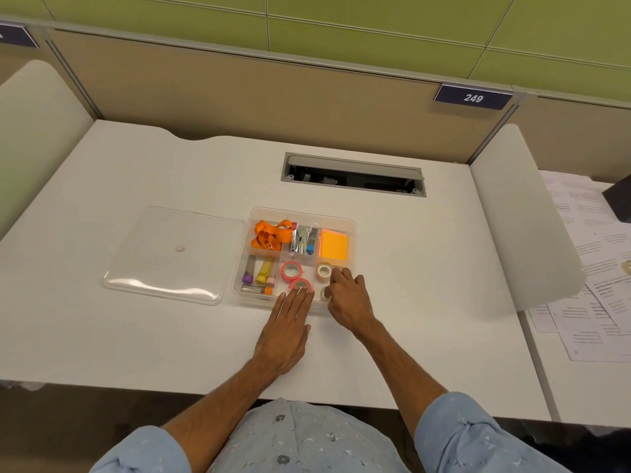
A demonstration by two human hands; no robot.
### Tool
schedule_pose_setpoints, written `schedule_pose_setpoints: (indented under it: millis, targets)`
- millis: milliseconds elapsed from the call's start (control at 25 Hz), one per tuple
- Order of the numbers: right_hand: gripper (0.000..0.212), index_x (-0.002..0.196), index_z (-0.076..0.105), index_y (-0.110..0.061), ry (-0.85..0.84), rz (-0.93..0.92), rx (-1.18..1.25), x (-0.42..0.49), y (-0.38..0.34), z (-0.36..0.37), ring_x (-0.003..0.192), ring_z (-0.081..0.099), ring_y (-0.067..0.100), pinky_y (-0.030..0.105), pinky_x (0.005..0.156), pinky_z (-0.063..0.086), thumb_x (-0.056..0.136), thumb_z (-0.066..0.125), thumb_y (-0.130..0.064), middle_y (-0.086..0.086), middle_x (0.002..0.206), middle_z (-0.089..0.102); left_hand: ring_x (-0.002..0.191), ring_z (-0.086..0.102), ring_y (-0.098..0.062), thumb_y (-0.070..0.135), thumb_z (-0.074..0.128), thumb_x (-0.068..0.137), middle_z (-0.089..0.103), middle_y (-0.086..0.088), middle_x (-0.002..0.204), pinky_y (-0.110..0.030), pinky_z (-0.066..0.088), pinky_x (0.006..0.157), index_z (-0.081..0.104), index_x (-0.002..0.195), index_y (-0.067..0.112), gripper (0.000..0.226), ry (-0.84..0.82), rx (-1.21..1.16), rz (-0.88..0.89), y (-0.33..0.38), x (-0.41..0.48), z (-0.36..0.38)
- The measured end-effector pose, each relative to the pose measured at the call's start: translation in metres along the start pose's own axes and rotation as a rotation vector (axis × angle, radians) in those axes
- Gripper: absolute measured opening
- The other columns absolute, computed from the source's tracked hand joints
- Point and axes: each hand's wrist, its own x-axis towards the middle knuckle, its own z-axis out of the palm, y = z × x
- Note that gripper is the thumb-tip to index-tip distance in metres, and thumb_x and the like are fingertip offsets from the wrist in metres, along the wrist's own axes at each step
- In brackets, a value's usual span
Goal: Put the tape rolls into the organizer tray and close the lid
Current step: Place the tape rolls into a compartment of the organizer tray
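Under your left hand (285, 331), whose flat, empty fingers (300, 297) touch the pink tape roll (301, 286), press it level into the organizer tray (351, 227); your right hand (348, 295) curls over a clear roll (325, 293), grip unclear.

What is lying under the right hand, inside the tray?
A white tape roll shows at the right hand fingertips; a second pale roll peeks out beside the thumb. The rest is covered.

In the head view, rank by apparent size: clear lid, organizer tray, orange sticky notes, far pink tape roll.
1. clear lid and organizer tray: too close to rank.
2. orange sticky notes.
3. far pink tape roll.
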Motion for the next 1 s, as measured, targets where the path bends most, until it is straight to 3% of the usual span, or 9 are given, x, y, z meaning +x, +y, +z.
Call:
schedule_pose_setpoints:
  millis: [80,200,320,440,560,720,840,1000]
  targets:
    - [0.02,0.112,0.079,-0.013,-0.039,0.01,-0.003,0.002,-0.005,0.002,0.126,0.048,0.028,0.048,0.098,0.042,0.097,0.067,-0.018,0.007,0.13,0.061,0.159,0.032,-0.034,0.044,0.029,0.109,0.032,-0.015,0.173,-0.053,0.031,0.128,0.019,0.168,0.01,0.069,0.007,0.007,0.004,0.0,0.0,0.001]
    - [0.023,0.117,0.079,-0.018,-0.067,0.01,0.023,0.003,-0.011,0.005,0.127,0.047,0.026,0.048,0.105,0.041,0.095,0.072,-0.02,0.006,0.134,0.06,0.159,0.031,-0.033,0.046,0.024,0.111,0.033,-0.014,0.173,-0.049,0.014,0.134,0.018,0.168,0.012,0.067,0.025,0.019,-0.004,0.001,0.001,0.003]
    - [0.026,0.121,0.077,-0.02,-0.072,0.019,0.048,0.002,-0.013,0.006,0.127,0.047,0.024,0.045,0.106,0.039,0.096,0.07,-0.019,0.004,0.134,0.06,0.159,0.033,-0.034,0.044,0.045,0.106,0.034,-0.014,0.172,-0.045,0.005,0.13,0.02,0.167,0.012,0.073,0.025,0.003,-0.024,0.002,0.002,0.003]
    - [0.031,0.123,0.076,-0.019,0.023,0.048,0.079,0.001,-0.006,-0.002,0.123,0.049,0.026,0.044,0.099,0.04,0.093,0.072,-0.017,0.003,0.129,0.063,0.159,0.033,-0.034,0.042,0.048,0.105,0.035,-0.015,0.172,-0.043,0.003,0.131,0.024,0.167,0.01,0.074,0.032,0.0,-0.018,0.002,0.001,0.001]
    - [0.031,0.12,0.076,-0.019,0.113,0.173,0.108,0.002,0.013,-0.007,0.126,0.052,0.028,0.049,0.104,0.04,0.089,0.074,-0.018,0.003,0.126,0.069,0.16,0.03,-0.034,0.04,0.036,0.109,0.031,-0.016,0.174,-0.045,0.009,0.133,0.025,0.168,0.007,0.069,0.038,0.006,0.007,0.001,0.0,0.001]
    - [0.04,0.129,0.07,-0.025,0.003,0.163,0.135,0.005,0.04,-0.003,0.154,0.03,0.026,0.059,0.125,0.013,0.09,0.071,-0.037,-0.002,0.146,0.062,0.16,0.032,-0.034,0.04,0.03,0.109,0.031,-0.016,0.174,-0.053,0.031,0.128,0.024,0.168,0.008,0.068,0.011,-0.017,0.01,0.0,0.0,-0.001]
    - [0.054,0.137,0.064,-0.028,-0.082,0.121,0.075,0.008,0.041,-0.002,0.16,0.016,0.026,0.062,0.126,-0.002,0.091,0.068,-0.055,-0.004,0.152,0.058,0.16,0.032,-0.035,0.04,0.03,0.109,0.033,-0.016,0.173,-0.055,0.034,0.127,0.022,0.168,0.008,0.067,0.012,-0.026,0.016,0.001,0.001,-0.001]
    - [0.052,0.125,0.071,-0.027,-0.117,0.141,-0.039,0.015,0.03,-0.005,0.16,0.017,0.031,0.065,0.125,-0.006,0.088,0.067,-0.064,0.001,0.149,0.06,0.161,0.03,-0.034,0.04,0.029,0.109,0.03,-0.015,0.174,-0.052,0.029,0.13,0.017,0.169,0.01,0.068,0.021,0.002,0.016,0.0,0.001,0.0]
